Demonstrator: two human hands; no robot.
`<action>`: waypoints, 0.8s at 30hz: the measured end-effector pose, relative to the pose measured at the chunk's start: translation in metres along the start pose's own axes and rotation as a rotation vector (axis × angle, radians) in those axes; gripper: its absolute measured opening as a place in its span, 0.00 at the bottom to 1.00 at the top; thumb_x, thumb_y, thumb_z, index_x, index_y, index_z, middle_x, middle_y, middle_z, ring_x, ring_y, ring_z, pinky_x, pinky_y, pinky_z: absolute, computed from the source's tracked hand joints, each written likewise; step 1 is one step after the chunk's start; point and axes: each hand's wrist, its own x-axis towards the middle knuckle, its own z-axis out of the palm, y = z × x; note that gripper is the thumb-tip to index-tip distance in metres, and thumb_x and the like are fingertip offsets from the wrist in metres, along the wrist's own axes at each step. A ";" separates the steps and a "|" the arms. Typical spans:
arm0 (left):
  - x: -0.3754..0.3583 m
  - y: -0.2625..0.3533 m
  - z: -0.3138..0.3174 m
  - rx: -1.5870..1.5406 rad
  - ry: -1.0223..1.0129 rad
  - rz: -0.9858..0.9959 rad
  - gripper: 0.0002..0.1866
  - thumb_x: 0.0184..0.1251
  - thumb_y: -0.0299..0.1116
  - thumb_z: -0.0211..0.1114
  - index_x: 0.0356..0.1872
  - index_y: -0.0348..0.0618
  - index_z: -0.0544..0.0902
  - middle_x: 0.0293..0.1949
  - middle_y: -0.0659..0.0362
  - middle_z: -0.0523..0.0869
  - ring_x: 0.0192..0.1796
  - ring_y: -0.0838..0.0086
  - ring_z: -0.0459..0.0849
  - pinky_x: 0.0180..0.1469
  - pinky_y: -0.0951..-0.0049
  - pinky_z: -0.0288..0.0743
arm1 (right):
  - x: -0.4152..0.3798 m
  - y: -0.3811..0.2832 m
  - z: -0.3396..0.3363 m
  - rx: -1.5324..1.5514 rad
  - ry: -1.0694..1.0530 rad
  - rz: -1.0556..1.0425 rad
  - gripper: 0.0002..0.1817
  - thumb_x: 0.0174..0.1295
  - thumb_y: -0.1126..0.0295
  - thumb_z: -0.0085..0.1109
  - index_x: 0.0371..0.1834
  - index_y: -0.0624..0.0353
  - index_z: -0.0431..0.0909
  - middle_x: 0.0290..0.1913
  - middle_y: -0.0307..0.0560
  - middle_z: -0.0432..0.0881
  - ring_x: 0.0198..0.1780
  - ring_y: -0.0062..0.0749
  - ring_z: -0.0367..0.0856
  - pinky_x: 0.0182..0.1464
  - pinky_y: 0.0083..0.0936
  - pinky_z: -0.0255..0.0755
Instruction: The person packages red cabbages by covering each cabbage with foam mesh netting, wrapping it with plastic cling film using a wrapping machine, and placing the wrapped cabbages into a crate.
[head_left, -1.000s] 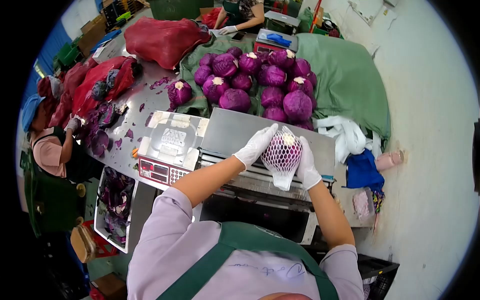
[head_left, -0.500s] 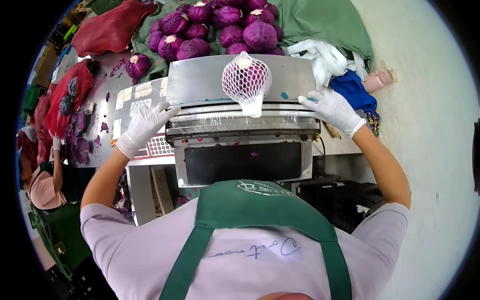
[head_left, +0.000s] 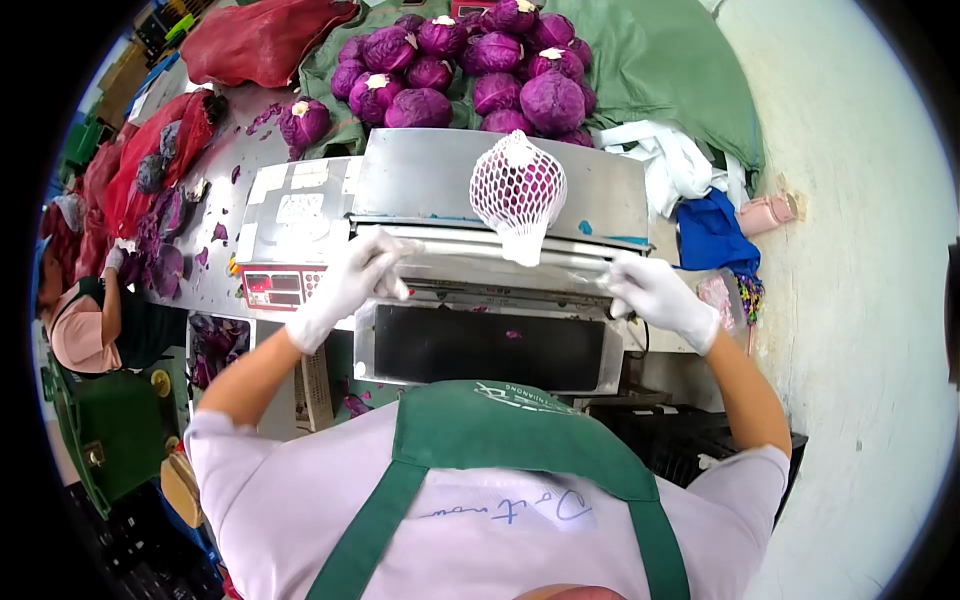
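A clear plastic film (head_left: 460, 268) stretches across the front of a metal film-wrapping machine (head_left: 420, 170). Near its left end, my left hand (head_left: 350, 285) in a white glove has its fingers closed on the film's edge. The gloved right hand (head_left: 662, 298) pinches the other end, thumb and fingers together. Between and beyond my hands, a red cabbage (head_left: 520, 190) in a white foam net (head_left: 522, 245) rests on the machine's top, the net's gathered end towards me. The machine's black plate (head_left: 490, 345) lies below the film, close to my green apron.
Several bare red cabbages (head_left: 495, 50) are heaped behind the machine on green cloth. A scale (head_left: 285, 285) stands at left, near scattered leaves and red mesh sacks (head_left: 260, 40). White netting (head_left: 665, 160), blue cloth (head_left: 715, 230) and a pink bottle (head_left: 768, 213) lie right. Another person (head_left: 95, 320) works far left.
My hands have come from the machine's ends towards me and slightly inward, closing on the film and drawing it out. The netted cabbage stays on the machine's top; the view has shifted a little.
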 end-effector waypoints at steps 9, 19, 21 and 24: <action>0.140 0.045 0.016 0.269 0.058 0.831 0.42 0.56 0.44 0.74 0.67 0.35 0.64 0.66 0.48 0.72 0.65 0.64 0.74 0.69 0.62 0.66 | 0.117 0.005 -0.060 -0.918 0.414 -0.431 0.23 0.53 0.81 0.56 0.55 0.62 0.73 0.50 0.55 0.81 0.48 0.43 0.82 0.50 0.31 0.75; 0.153 0.018 0.039 -0.112 -0.262 0.106 0.34 0.65 0.45 0.65 0.68 0.41 0.66 0.55 0.55 0.80 0.57 0.73 0.77 0.62 0.72 0.72 | 0.134 0.034 0.007 -0.152 0.040 -0.091 0.60 0.39 0.44 0.78 0.72 0.63 0.54 0.62 0.58 0.74 0.65 0.46 0.73 0.66 0.36 0.67; 0.097 0.040 0.052 -0.262 -0.423 -0.136 0.34 0.69 0.57 0.57 0.67 0.45 0.67 0.56 0.54 0.80 0.58 0.71 0.78 0.63 0.72 0.72 | 0.080 0.016 0.036 0.145 -0.096 -0.079 0.58 0.44 0.38 0.72 0.71 0.64 0.56 0.61 0.56 0.75 0.64 0.43 0.73 0.66 0.34 0.66; 0.037 0.028 0.073 -0.767 -0.753 -0.649 0.35 0.70 0.67 0.41 0.71 0.60 0.62 0.68 0.58 0.69 0.69 0.67 0.68 0.67 0.58 0.67 | 0.024 -0.019 0.065 0.498 -0.320 0.186 0.52 0.54 0.36 0.63 0.71 0.64 0.58 0.62 0.51 0.75 0.65 0.34 0.69 0.69 0.31 0.62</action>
